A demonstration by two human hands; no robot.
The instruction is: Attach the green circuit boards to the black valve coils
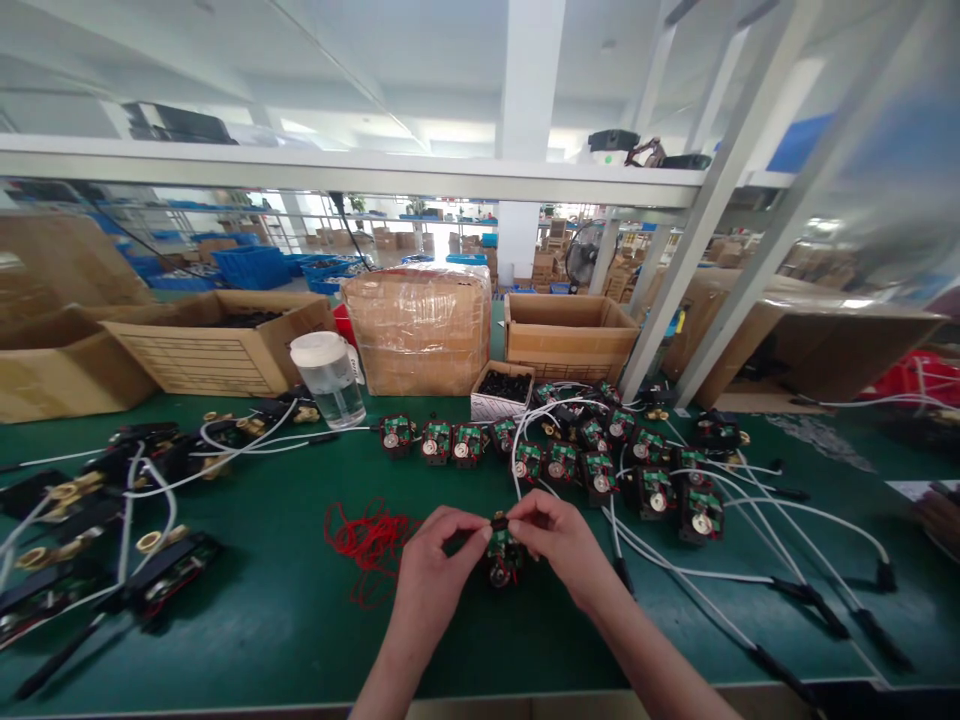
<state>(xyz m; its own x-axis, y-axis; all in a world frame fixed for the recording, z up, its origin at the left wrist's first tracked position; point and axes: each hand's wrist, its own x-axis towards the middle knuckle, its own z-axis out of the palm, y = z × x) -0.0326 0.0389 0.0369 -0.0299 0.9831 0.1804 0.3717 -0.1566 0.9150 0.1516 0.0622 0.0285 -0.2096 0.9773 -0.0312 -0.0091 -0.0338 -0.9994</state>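
In the head view, my left hand (444, 552) and my right hand (551, 535) meet at the front middle of the bench. Between their pinched thumbs and fingertips is a small black part (499, 521), too small to name for certain. It sits at the upper edge of a black unit with a green circuit board (501, 560), red wires and a round silvery disc. My fingers hide part of this unit. A tangle of thin red wire (369, 540) lies left of my left hand. Several similar units (598, 472) stand in rows beyond my right hand.
White cables (690, 570) with black ends spread across the right. Units with brass fittings (67, 490) lie at left. Behind stand a water jug (328, 385), a small box of black parts (502, 400) and cardboard boxes (420, 335). A metal post (675, 290) rises at right; another person's hand (941, 515) shows at the right edge.
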